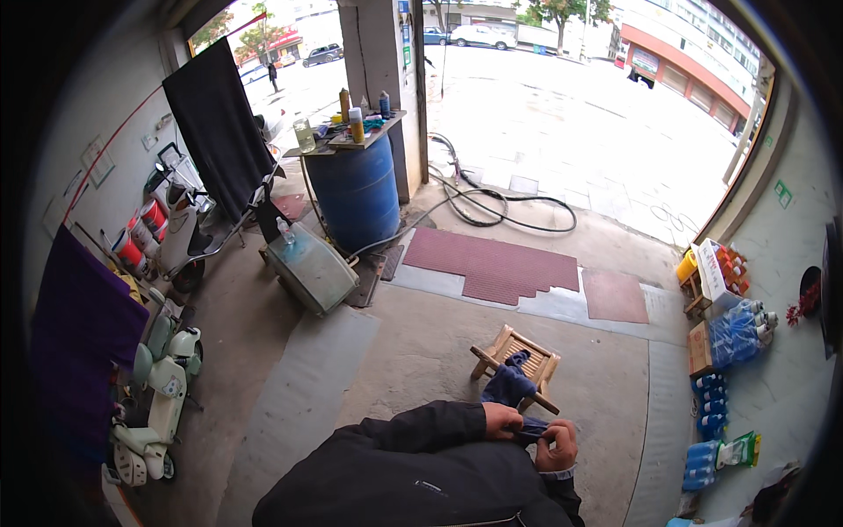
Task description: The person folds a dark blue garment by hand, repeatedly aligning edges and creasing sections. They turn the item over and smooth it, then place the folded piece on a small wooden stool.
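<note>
Close in front of my body, my left hand (502, 422) and my right hand (556, 446) are side by side, fingers curled in. Between them is a dark blue cloth (531, 429), gripped from both sides. Just beyond, a small wooden chair with a slatted seat (533, 358) stands on the concrete floor. Over its top rail hangs a dark blue rag (509, 384), bunched up onto the seat. Whether that rag and the cloth in my hands are one piece, I cannot tell.
A blue barrel (356, 193) carries a board with bottles, beside a greenish tub (312, 268). A black hose (505, 206) coils near the doorway. Red mats (492, 263) lie ahead. A pale scooter (167, 386) stands left; blue bottles (709, 404) line the right wall.
</note>
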Available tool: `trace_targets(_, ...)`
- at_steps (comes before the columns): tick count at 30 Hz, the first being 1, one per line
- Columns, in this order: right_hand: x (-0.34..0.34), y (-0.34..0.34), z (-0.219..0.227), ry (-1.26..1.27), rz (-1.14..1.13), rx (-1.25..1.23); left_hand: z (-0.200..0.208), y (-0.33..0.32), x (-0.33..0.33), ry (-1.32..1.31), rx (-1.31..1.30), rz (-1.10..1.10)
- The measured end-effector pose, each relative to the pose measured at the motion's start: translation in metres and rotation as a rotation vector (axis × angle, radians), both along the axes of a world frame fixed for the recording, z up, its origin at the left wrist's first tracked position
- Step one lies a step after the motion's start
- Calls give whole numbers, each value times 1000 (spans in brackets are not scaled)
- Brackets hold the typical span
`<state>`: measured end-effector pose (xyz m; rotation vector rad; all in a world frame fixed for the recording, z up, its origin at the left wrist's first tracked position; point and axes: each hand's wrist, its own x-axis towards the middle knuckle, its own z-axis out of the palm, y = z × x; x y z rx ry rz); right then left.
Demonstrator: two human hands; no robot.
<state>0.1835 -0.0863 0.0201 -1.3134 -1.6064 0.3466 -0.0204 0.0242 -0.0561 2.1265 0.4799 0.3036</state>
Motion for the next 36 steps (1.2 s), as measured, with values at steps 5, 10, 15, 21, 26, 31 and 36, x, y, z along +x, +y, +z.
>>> trace_targets(5, 1, 0, 5, 5, -52, 9, -7, -1, -3, -56, -53, 81)
trace_targets(10, 4, -2, 5, 28, -96, -50, 6, 6, -14, -291, -172, 314)
trace_targets(15, 5, -2, -1, 53, -70, -76, 25, 4, -16, -458, -329, 385)
trace_targets(21, 9, -1, -8, 95, -43, -143, 29, 5, -15, -346, -193, 297)
trace_targets(26, 11, -1, -11, 9, -19, -104, 19, 2, -17, -245, -202, 371)
trace_targets(31, 9, -1, -11, 18, 26, -116, 9, 5, -18, -267, -206, 397)
trace_targets(36, 7, -5, -10, 157, 69, -267, 4, 6, -18, -270, -196, 432)
